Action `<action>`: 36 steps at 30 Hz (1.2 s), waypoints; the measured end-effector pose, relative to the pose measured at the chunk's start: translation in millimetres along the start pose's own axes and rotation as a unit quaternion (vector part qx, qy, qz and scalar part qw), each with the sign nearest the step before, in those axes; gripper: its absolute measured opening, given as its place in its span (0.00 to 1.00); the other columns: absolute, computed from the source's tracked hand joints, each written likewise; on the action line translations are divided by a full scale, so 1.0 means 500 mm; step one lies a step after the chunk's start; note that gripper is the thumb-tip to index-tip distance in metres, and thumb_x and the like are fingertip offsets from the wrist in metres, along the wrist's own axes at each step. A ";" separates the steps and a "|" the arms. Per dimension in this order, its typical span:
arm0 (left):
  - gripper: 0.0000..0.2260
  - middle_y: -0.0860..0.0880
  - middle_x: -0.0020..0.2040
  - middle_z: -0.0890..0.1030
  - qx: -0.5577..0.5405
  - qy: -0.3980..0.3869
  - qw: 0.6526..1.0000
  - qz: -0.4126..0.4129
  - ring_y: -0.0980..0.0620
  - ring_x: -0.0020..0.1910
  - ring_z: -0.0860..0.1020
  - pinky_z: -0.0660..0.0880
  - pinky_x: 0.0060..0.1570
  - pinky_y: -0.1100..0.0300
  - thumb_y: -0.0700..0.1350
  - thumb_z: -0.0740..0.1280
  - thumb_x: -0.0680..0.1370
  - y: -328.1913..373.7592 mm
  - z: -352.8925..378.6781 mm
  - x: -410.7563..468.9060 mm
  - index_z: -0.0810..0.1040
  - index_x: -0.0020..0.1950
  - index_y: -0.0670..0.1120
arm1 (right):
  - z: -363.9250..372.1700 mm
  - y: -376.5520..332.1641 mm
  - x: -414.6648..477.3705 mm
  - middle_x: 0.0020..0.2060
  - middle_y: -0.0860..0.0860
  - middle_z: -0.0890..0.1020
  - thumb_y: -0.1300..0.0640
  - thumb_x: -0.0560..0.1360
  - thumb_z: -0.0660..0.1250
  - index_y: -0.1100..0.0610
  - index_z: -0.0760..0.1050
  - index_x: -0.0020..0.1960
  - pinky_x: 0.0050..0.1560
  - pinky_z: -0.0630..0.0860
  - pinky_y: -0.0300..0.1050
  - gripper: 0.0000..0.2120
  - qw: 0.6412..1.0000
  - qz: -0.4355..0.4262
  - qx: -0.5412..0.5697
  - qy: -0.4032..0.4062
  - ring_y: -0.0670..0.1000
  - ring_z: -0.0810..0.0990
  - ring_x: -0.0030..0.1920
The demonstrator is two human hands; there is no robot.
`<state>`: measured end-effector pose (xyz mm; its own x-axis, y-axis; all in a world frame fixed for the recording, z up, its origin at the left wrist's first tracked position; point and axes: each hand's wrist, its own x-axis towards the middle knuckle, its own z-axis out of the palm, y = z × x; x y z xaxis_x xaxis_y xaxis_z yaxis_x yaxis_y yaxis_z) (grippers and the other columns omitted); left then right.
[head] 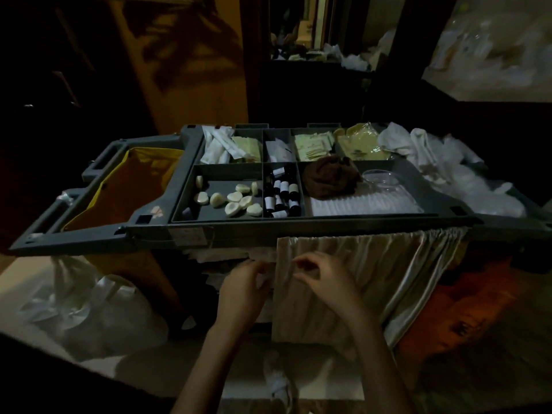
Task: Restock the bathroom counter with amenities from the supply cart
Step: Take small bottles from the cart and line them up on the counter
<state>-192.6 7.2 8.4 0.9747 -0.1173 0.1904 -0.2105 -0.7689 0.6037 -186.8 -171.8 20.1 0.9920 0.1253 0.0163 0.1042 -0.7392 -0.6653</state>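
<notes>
Both forearms are seen rising from the bottom centre of the frame, hands blurred in low light. Left hand (243, 282) is held at the left edge of a pale satin curtain (373, 264), fingers curled; whether cloth is pinched cannot be told. Right hand (322, 279) is set against the curtain front just beside it, thumb and forefinger arched toward each other, the other fingers bent; a grip cannot be confirmed.

The curtain is hung from the front rail of the grey supply cart (227, 231) across mid-frame, drawn toward the right, so that stacked pale items are partly exposed behind its left edge.

Amenities are kept in the cart's top tray:
- front left compartment: loose pale soaps (236, 198)
- narrow front middle compartment: small dark bottles (282, 195) with white labels, most lying down
- front right compartment: a crumpled brown cloth (331, 176) on a white ribbed pack (364, 201)
- back row: white wrapped packets (218, 143) at left, cream sachets (313, 146) further right

A yellow bag (125, 186) is fitted in the cart's left frame. White plastic bags (98, 306) are seen on the floor at lower left.
</notes>
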 end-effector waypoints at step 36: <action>0.11 0.55 0.45 0.81 -0.175 0.086 0.980 0.034 0.58 0.41 0.78 0.77 0.40 0.62 0.40 0.68 0.76 -0.142 0.090 0.541 0.81 0.57 0.50 | -0.059 0.081 0.546 0.76 0.48 0.59 0.49 0.72 0.71 0.51 0.47 0.79 0.70 0.54 0.46 0.44 0.956 -0.017 -0.276 -0.103 0.49 0.52 0.76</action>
<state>89.6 1.6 -17.8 0.9363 -0.0302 0.3500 -0.3178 -0.4976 0.8071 90.5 -187.1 19.5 0.9585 0.2400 -0.1539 0.2133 -0.9618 -0.1716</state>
